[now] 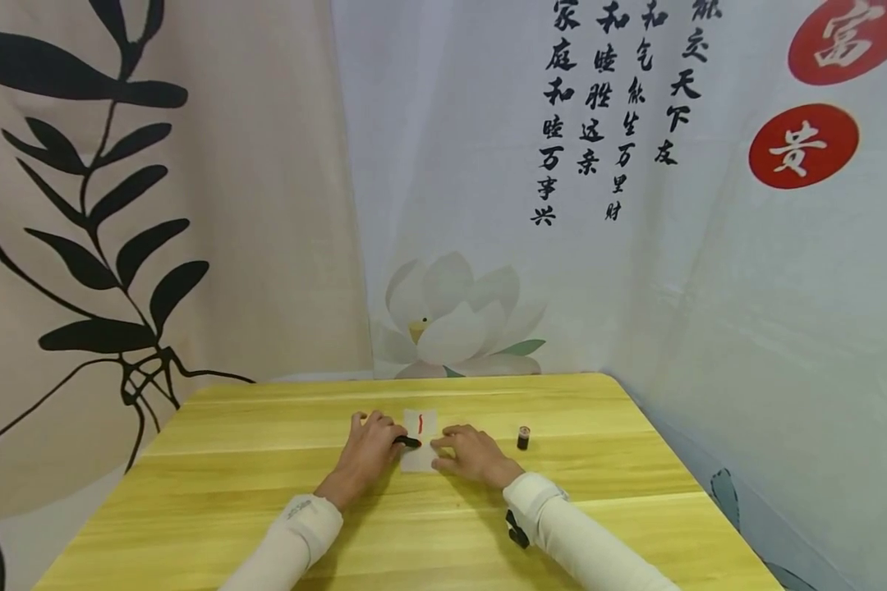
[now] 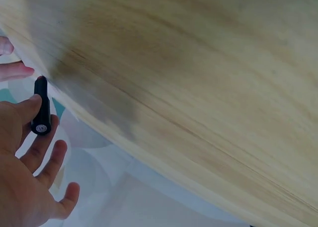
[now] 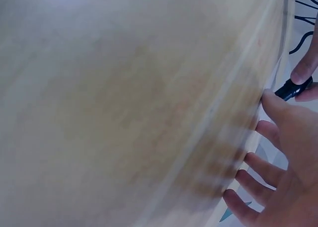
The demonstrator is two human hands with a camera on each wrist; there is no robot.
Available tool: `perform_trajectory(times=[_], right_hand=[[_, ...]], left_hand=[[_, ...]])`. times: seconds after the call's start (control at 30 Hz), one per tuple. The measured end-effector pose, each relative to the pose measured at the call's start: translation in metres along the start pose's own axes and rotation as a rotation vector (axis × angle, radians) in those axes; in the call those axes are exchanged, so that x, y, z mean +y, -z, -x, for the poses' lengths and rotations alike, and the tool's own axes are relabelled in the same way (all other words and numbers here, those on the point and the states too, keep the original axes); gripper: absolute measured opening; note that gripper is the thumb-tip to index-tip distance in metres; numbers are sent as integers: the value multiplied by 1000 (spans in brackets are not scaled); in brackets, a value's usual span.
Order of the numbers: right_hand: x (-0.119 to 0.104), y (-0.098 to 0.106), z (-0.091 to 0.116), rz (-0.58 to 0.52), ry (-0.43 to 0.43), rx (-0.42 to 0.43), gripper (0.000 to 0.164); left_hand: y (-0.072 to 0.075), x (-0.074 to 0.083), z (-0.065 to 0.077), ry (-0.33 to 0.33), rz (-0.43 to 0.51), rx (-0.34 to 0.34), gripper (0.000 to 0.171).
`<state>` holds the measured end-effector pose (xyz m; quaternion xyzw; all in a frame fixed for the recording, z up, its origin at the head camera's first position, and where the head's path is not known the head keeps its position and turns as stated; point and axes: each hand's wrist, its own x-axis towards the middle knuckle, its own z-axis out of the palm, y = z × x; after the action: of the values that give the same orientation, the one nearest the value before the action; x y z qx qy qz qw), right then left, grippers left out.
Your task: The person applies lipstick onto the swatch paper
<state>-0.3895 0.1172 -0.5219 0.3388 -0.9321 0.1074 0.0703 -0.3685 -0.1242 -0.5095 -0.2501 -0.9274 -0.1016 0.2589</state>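
A white sheet of paper lies on the table with a short red stroke on its upper part. My left hand pinches a black lipstick between thumb and fingers. Its red tip points right, over the middle of the paper in the head view. The other left fingers spread away from the tube. At the paper's right edge rests my right hand, fingers extended and fingertips at the sheet. In the right wrist view, the right thumb lies near the lipstick.
A small dark cylinder with a lighter top stands on the table, right of the right hand. The wooden table ends at a printed cloth backdrop behind and a pale cloth on the right.
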Motion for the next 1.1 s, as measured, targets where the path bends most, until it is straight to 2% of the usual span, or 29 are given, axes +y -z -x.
perform_trajectory(times=[0.23,0.37,0.67,0.87,1.1], right_hand=[[-5,5,2,3,12,-4,42],[-6,4,3,-3,-1,-14,43],[-4,2,3,17,40,26,42],[-4,1,4,28,24,11,43],[-8,8,2,38,-7,-14,45]], left_hand=[[-1,1,0,21,-55,-36,14],[1,4,1,24,-55,-50,12],[5,9,8,-26,-125,-50,12],[9,13,13,-60,-149,-38,13],[11,14,18,-64,-170,-28,14]])
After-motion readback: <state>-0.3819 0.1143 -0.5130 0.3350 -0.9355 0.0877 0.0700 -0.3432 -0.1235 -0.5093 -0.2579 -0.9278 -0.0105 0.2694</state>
